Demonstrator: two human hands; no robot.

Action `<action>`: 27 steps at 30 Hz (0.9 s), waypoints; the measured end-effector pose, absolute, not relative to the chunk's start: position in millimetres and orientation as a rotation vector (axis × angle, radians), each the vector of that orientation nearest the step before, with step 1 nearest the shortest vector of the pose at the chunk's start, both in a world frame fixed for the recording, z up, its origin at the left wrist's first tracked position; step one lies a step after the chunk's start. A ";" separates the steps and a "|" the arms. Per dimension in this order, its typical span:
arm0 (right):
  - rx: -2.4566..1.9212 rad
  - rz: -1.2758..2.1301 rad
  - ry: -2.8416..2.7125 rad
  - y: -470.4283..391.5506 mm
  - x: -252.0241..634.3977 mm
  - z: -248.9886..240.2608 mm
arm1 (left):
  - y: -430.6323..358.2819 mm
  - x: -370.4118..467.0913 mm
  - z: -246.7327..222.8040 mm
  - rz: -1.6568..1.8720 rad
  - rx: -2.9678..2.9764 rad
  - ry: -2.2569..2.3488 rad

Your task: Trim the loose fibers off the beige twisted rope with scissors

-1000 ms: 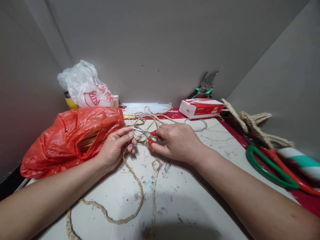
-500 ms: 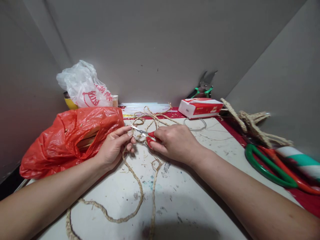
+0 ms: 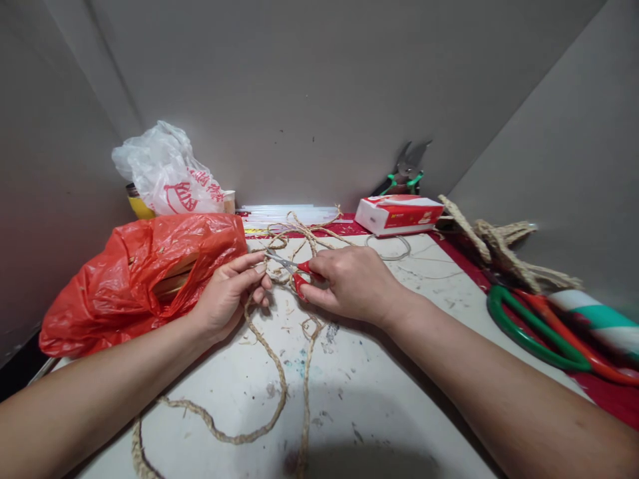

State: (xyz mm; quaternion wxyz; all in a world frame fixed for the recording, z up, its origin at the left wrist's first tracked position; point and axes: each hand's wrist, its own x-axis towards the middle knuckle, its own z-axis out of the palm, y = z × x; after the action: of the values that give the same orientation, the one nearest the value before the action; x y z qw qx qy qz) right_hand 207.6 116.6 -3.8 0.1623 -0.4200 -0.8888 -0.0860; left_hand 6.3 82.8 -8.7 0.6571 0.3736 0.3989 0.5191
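My right hand (image 3: 349,283) grips small red-handled scissors (image 3: 300,279), with thumb and fingers at the handle loops. Their slim metal blades point left, parted a little, and reach the fingertips of my left hand (image 3: 232,293). Those fingers are pinched on a braided straw cord (image 3: 272,362), right beside the blades. From there the cord curves down over the white tabletop (image 3: 239,392) toward me. Further loops of it lie tangled behind my hands. Whether the blades touch the cord is too small to tell.
At left sits a red plastic bag (image 3: 144,279) with dry strips inside, a white bag (image 3: 164,169) behind it. A tissue pack (image 3: 399,214) and green-handled pruners (image 3: 407,169) stand at the back right. Straw braids (image 3: 504,246) and a green handle loop (image 3: 534,332) lie far right.
The scissor blades have spread from nearly together to slightly apart, and my right hand has opened a little on the handles. My left hand stays nearly still.
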 end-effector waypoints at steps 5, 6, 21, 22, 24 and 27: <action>-1.160 -0.284 -2.533 116.3 207.0 -4.0 | 82.7 6.5 -7.8 1.180 0.862 0.894; -1.162 -0.294 -2.529 116.1 206.5 -3.8 | 82.7 6.6 -7.7 1.182 0.862 0.892; -1.192 -0.338 -2.521 114.5 205.3 -4.1 | 82.6 6.8 -7.9 1.187 0.850 0.886; -1.188 -0.332 -2.520 114.4 205.2 -3.7 | 82.6 6.8 -7.9 1.189 0.853 0.886; -1.185 -0.335 -2.522 114.6 205.0 -3.4 | 82.8 6.4 -8.4 1.191 0.862 0.884; -1.202 -0.337 -2.547 115.9 204.9 -3.7 | 83.6 5.9 -9.3 1.190 0.859 0.884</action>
State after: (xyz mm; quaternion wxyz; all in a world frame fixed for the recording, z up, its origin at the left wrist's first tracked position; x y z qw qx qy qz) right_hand 204.9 115.9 -3.7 0.1517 -0.4189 -0.8875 -0.1174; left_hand 5.9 83.6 -9.3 0.6549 0.3789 0.3898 0.5250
